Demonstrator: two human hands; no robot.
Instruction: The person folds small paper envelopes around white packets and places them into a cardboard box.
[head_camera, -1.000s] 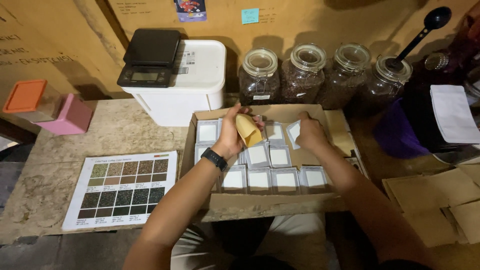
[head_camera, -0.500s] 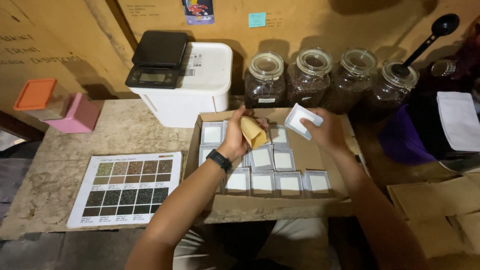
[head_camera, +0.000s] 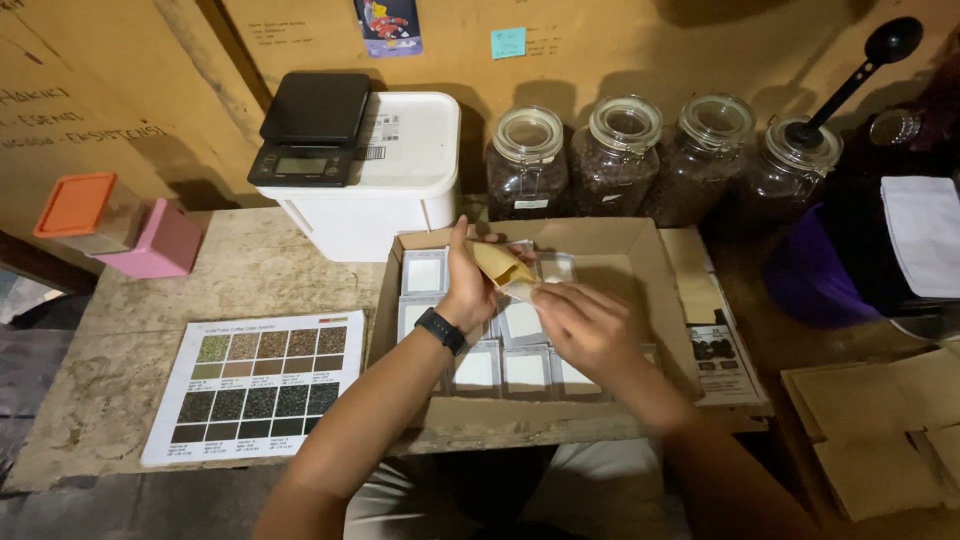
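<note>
My left hand (head_camera: 468, 288) holds a small brown paper pouch (head_camera: 500, 262) above an open cardboard box (head_camera: 612, 258). My right hand (head_camera: 585, 328) meets the pouch's lower end, its fingers closed around a small white square container (head_camera: 522, 291) of which only a pale edge shows. Rows of similar white square containers (head_camera: 425, 273) line the bottom of the box. A black watch sits on my left wrist.
A white tub (head_camera: 400, 170) with a black scale (head_camera: 312, 125) stands behind the box. Several glass jars (head_camera: 625, 160) of dark beans line the wall, one with a black scoop (head_camera: 850, 75). A colour chart sheet (head_camera: 255, 385) lies left. Flat brown pouches (head_camera: 880, 420) lie right.
My right hand lifted a white container out of the box, then brought it down and left to the pouch. My left hand kept the pouch and tilted it toward the right hand.
</note>
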